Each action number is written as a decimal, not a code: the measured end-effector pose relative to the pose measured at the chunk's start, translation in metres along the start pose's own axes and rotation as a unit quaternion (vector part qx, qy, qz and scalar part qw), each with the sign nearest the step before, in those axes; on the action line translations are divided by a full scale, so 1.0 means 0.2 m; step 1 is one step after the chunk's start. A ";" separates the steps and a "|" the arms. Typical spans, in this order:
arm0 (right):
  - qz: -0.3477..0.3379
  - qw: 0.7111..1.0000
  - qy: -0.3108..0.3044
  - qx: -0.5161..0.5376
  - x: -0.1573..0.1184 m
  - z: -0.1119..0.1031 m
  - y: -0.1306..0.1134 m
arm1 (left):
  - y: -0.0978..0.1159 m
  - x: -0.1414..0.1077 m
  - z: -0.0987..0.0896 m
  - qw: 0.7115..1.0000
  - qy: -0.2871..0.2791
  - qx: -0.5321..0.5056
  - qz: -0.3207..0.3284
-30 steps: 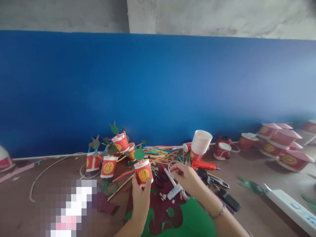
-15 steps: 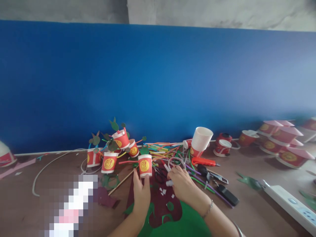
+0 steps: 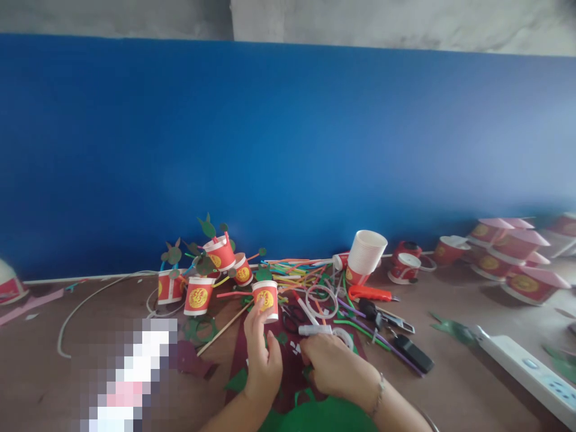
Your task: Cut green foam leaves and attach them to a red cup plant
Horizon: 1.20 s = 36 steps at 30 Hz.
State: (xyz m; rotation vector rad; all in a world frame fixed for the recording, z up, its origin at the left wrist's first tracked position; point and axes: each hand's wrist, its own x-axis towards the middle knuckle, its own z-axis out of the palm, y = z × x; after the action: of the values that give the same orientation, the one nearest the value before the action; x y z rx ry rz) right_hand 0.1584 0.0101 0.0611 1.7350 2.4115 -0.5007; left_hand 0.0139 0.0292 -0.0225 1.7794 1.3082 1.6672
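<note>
My left hand (image 3: 263, 354) is raised in front of a red and white paper cup (image 3: 265, 300) with a yellow round emblem. Its fingers are stretched and its thumb stands apart; the fingertips overlap the cup's front, and whether they touch it I cannot tell. A red straw (image 3: 234, 294) sticks out from the cup's left side, and a green paper piece (image 3: 263, 273) shows above its rim. My right hand (image 3: 335, 363) is curled low over small white scraps (image 3: 295, 347), its fingertips partly hidden. Just beyond it lie a whitish tube (image 3: 315, 329) and a clear tape roll (image 3: 344, 338).
Decorated cups (image 3: 198, 296) stand at left, colourful straws (image 3: 297, 273) behind. To the right are a white cup stack (image 3: 366, 255), a red-orange cutter (image 3: 371, 293), keys with a black fob (image 3: 413, 353) and a power strip (image 3: 526, 366). Green paper (image 3: 328, 415) lies in front.
My right hand has moved down toward me, uncovering the whitish tube and tape roll. My left hand's fingers have come off the cup's side and now pass in front of it.
</note>
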 end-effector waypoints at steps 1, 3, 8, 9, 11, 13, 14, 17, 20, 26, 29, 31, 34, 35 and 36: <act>-0.004 1.000 0.004 0.005 0.00 0.00 0.00 | 0.00 0.00 0.00 1.000 -0.014 -0.005 0.001; -0.016 0.999 0.020 0.020 0.01 0.02 0.02 | 0.00 0.00 -0.01 0.998 -0.051 -0.027 -0.001; -0.029 0.997 0.068 0.031 0.05 0.06 0.05 | 0.02 -0.02 0.00 0.982 -0.166 -0.094 0.006; -0.022 0.995 0.088 0.044 0.06 0.05 0.05 | 0.02 -0.02 0.01 0.978 -0.180 -0.103 -0.002; -0.012 0.986 0.137 0.092 0.09 0.05 0.05 | 0.02 -0.03 0.02 0.975 -0.182 -0.123 -0.036; -0.010 0.971 0.178 0.157 0.10 0.03 0.05 | 0.01 -0.04 0.03 0.972 -0.166 -0.146 -0.080; -0.012 0.963 0.193 0.190 0.11 0.02 0.05 | 0.01 -0.04 0.04 0.969 -0.165 -0.156 -0.098; -0.015 0.938 0.213 0.274 0.11 0.01 0.04 | 0.00 -0.03 0.04 0.963 -0.191 -0.149 -0.121; -0.017 0.924 0.209 0.319 0.11 0.01 0.04 | 0.01 -0.02 0.04 0.966 -0.189 -0.125 -0.126; -0.039 0.936 0.195 0.289 0.12 0.00 0.10 | 0.03 -0.01 0.03 0.964 -0.208 -0.087 -0.139; -0.006 0.962 0.201 0.187 0.13 0.02 0.15 | 0.03 -0.02 0.03 0.962 -0.205 -0.093 -0.153; 0.010 0.976 0.190 0.104 0.13 0.04 0.17 | 0.02 -0.02 0.03 0.960 -0.202 -0.103 -0.165; 0.025 0.989 0.145 0.023 0.13 0.07 0.17 | 0.02 -0.03 0.04 0.955 -0.208 -0.110 -0.181; 0.029 0.990 0.138 0.012 0.13 0.07 0.17 | 0.02 -0.03 0.04 0.954 -0.210 -0.111 -0.185; 0.031 0.990 0.134 0.008 0.13 0.06 0.16 | 0.02 -0.03 0.04 0.952 -0.212 -0.112 -0.188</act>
State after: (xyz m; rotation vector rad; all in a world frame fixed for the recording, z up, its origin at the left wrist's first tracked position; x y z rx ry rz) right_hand 0.1792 0.0380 0.0355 1.9916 2.5228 -0.2970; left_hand 0.0229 0.0253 -0.0245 1.5261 1.1216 1.1004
